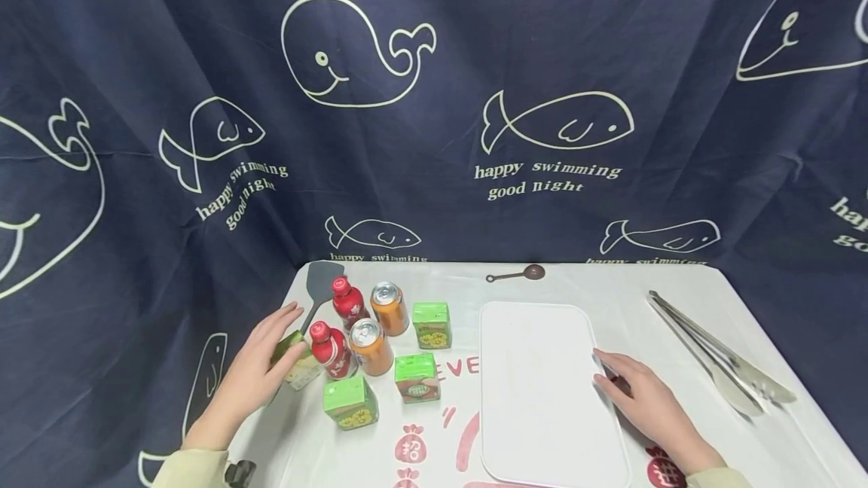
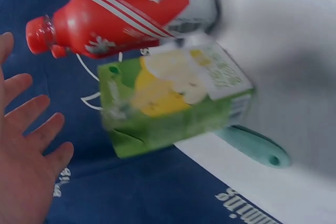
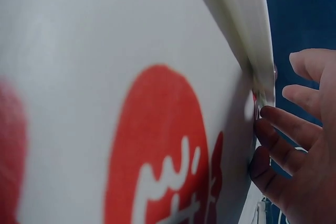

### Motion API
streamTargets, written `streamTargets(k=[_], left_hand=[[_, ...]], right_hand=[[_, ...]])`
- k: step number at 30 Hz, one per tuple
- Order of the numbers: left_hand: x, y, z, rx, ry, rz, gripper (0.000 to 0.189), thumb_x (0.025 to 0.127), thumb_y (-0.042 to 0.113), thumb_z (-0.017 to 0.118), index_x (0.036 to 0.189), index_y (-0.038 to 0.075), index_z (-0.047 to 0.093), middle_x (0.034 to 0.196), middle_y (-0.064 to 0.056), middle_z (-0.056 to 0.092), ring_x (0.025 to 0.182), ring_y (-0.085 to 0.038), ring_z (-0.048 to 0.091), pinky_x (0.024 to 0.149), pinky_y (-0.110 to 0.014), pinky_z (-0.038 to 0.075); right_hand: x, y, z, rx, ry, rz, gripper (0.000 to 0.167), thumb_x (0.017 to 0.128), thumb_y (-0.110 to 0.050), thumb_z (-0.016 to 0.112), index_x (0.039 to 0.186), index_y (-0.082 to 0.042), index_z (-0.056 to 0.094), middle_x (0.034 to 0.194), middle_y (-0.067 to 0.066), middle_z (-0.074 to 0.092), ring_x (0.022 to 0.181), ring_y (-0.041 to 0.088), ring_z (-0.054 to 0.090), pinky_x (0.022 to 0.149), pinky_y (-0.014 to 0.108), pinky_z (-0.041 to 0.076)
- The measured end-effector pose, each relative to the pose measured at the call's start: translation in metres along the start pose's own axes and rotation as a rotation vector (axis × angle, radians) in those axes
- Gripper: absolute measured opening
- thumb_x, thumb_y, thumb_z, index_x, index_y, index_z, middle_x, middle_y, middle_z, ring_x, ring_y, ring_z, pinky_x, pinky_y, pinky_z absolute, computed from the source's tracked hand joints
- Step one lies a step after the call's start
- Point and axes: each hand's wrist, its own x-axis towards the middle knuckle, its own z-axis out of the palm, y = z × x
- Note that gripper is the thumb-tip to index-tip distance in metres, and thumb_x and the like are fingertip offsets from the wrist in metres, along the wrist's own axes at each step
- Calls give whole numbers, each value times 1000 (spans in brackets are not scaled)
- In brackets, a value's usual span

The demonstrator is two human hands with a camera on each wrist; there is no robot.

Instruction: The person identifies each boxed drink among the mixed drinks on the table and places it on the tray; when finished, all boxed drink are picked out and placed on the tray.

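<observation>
My left hand [image 1: 252,367], fingers spread, is beside a green juice carton [image 1: 302,364] at the left of the group of drinks. In the left wrist view the carton [image 2: 176,98] shows yellow fruit on its side, and a gap lies between it and the fingers [image 2: 39,119]. A red bottle [image 1: 330,351] stands just right of the carton. At the right edge of a white rectangular tray [image 1: 549,398] is my right hand [image 1: 640,401], its fingertips right at the rim. In the right wrist view its fingers [image 3: 286,129] are loosely extended near the tray's raised edge [image 3: 241,19].
Another red bottle [image 1: 349,303], two orange cans [image 1: 371,349] and several green-topped cartons [image 1: 350,404] stand between the left hand and tray. A spatula [image 1: 322,285] lies behind them. A brown scoop [image 1: 532,272] lies at the back, metal tongs [image 1: 722,356] at the right.
</observation>
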Motion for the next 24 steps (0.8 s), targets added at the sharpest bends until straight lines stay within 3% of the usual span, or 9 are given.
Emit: streamTargets(k=[3,5,10,11,14,17,24], left_hand=[[-6,-6,1,-10,4,-14,56,99,23,73,151,13,54,157,-11,48,143,-38,42,115,-14,23],[-10,-9,2,-14,1,-34,55,100,23,73,150,13,55,156,-12,49,143,-39,43,115,-15,26],[-17,-17,6,-31,-21,-89,54,100,23,72,150,12,55,155,-13,49,142,-41,43,114,-51,42],[-18,-19,7,-32,-23,-96,54,100,23,73,150,11,55,155,-13,50,141,-41,44,114,-51,41],[-23,-24,10,-38,-17,-94,55,98,20,75,149,10,56,153,-13,51,139,-42,47,118,-28,34],[-28,-28,15,-44,4,-58,54,97,17,76,147,8,57,150,-15,53,135,-43,50,111,-5,19],[-35,-31,21,-60,47,-26,54,94,10,78,144,6,59,146,-18,56,132,-45,52,112,-3,18]], right_hand=[[0,-1,0,13,7,-6,59,104,-44,64,147,-3,58,141,24,59,127,47,57,107,66,45],[0,-2,0,25,11,-11,58,104,-42,64,147,-4,58,142,24,59,125,46,59,106,66,46],[1,-5,1,40,26,-14,57,104,-40,65,147,-3,57,140,24,59,120,44,62,103,64,50],[1,-5,2,40,29,-10,57,104,-39,65,147,-2,57,139,24,60,117,42,64,101,62,52],[2,-5,4,36,37,-2,59,104,-39,66,147,0,56,133,20,62,102,29,67,93,56,58],[3,-5,5,35,44,6,59,104,-37,67,146,2,56,126,15,64,92,17,61,84,45,60],[2,-4,5,75,37,32,55,102,-25,69,145,7,54,113,8,63,85,12,55,71,28,55]])
